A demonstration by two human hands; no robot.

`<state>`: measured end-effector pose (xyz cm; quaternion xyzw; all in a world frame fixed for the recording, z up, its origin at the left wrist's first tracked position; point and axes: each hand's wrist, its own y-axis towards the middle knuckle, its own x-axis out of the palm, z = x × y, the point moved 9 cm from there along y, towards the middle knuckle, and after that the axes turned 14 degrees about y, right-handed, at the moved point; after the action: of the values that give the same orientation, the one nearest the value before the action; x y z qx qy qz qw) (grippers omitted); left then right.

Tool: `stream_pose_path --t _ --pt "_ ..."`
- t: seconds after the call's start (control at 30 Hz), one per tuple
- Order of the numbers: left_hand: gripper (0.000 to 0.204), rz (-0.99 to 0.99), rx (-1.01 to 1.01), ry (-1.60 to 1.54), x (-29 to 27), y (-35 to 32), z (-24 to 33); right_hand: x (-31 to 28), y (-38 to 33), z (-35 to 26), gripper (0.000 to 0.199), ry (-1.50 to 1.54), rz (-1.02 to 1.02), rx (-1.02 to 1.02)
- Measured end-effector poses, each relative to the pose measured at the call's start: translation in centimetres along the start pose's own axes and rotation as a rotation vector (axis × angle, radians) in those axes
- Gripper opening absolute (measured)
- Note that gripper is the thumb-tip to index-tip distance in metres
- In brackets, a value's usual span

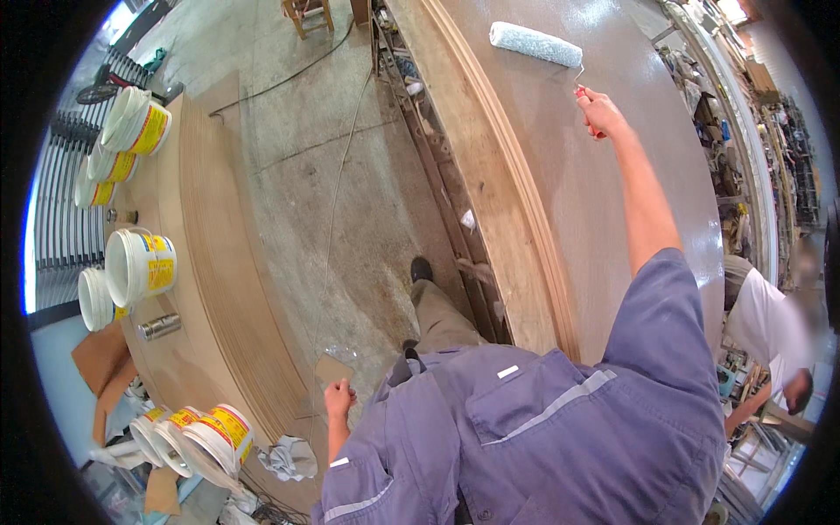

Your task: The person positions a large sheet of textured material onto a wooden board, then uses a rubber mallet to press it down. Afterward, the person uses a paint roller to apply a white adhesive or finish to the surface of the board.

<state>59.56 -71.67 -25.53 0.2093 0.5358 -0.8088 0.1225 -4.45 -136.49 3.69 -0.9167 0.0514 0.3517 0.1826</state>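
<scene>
My right hand (600,115) is wrapped round the red handle of a paint roller (535,45). The roller's pale, fluffy sleeve lies against the top of a wide brownish-grey panel (604,192), which has a wet-looking shine in places. My right arm reaches far forward over this panel. Low beside my body, my left hand (339,398) is curled into a loose fist, and nothing shows in it. A small brown square piece (333,368) appears just beyond that fist, seemingly on the floor.
On the left stands a stack of wooden sheets (219,254) bearing several white buckets (140,267) and a metal can (159,327). A crumpled pale sheet (289,458) lies near its close end. A cable (343,149) crosses the concrete floor. Another person (770,319) bends at the right.
</scene>
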Motion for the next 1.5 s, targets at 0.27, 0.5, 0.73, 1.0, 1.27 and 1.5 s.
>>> stream_pose_path --t 0.27,0.5,0.73,1.0,1.27,1.5 --pt "0.029 -0.073 0.179 0.123 1.1 6.5 19.9 0.6 -9.1 3.8 0.029 0.19 -0.121 0.045" --pt "0.032 -0.168 0.383 0.348 2.5 13.9 33.2 -3.2 -30.7 15.4 0.039 0.213 -0.063 0.332" --pt "0.033 -0.21 0.431 0.391 0.4 18.4 39.2 -3.5 -43.5 16.1 0.039 0.309 -0.035 0.586" --pt "0.033 -0.139 0.254 0.336 -6.9 23.8 35.1 -2.2 -20.3 5.8 0.032 0.059 -0.063 0.413" --pt "0.031 -0.037 0.093 0.16 -10.5 25.3 31.2 4.3 18.2 -14.2 0.035 -0.017 -0.19 0.014" --pt "0.028 0.037 -0.025 -0.019 -10.7 20.6 38.9 11.2 45.1 -29.2 0.034 -0.054 -0.098 -0.06"
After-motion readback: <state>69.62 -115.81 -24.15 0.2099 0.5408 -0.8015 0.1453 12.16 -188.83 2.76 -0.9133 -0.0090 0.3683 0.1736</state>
